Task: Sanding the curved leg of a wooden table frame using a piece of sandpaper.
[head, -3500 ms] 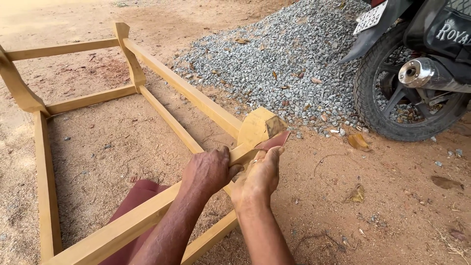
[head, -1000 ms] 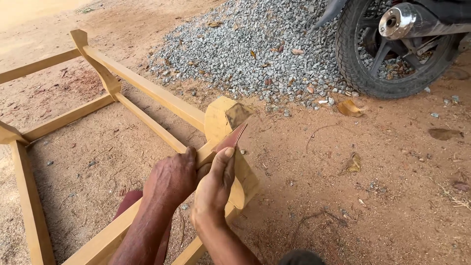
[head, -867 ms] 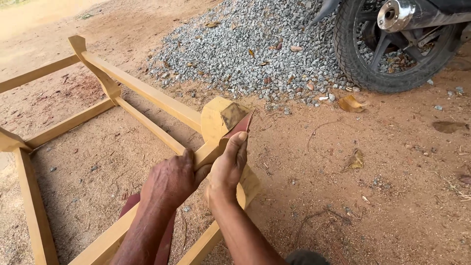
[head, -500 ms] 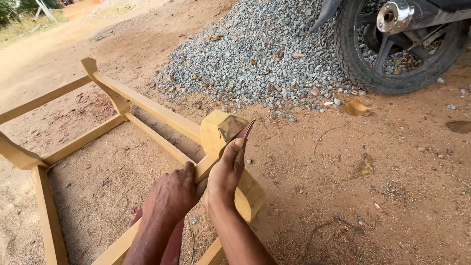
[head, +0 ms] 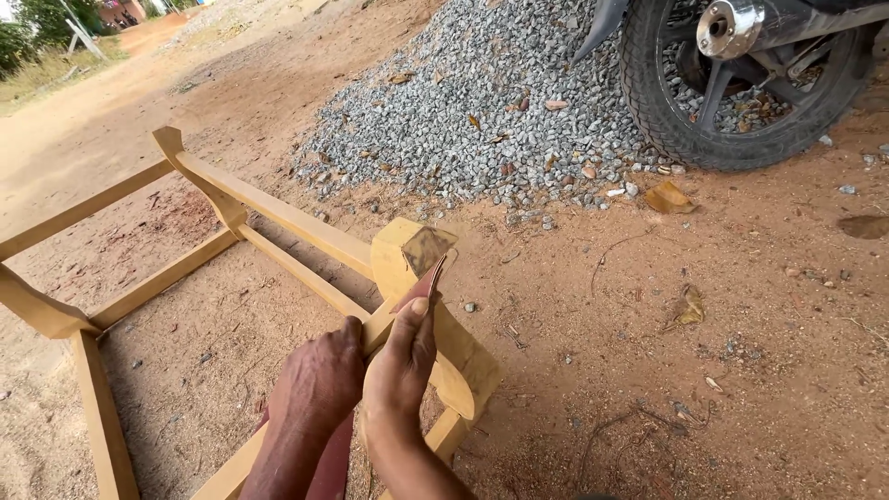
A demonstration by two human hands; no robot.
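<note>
A yellow-painted wooden furniture frame (head: 278,218) lies on reddish dirt. Its near curved leg (head: 403,250) ends in a bare brown patch at the top. My right hand (head: 403,356) presses a reddish sheet of sandpaper (head: 421,282) flat against the side of that leg, fingers pointing up along it. My left hand (head: 319,384) is closed around the rail of the frame just left of the leg, steadying it. Both forearms come up from the bottom edge of the view.
A pile of grey gravel (head: 491,111) lies beyond the frame. A motorbike's rear wheel (head: 741,93) and exhaust stand at the top right. Dry leaves (head: 669,197) and twigs litter the dirt to the right. A dirt road runs off at the top left.
My right hand has slid the sandpaper up and down along the leg. The view has shifted, showing more road at the top left. My left hand has kept its hold on the rail.
</note>
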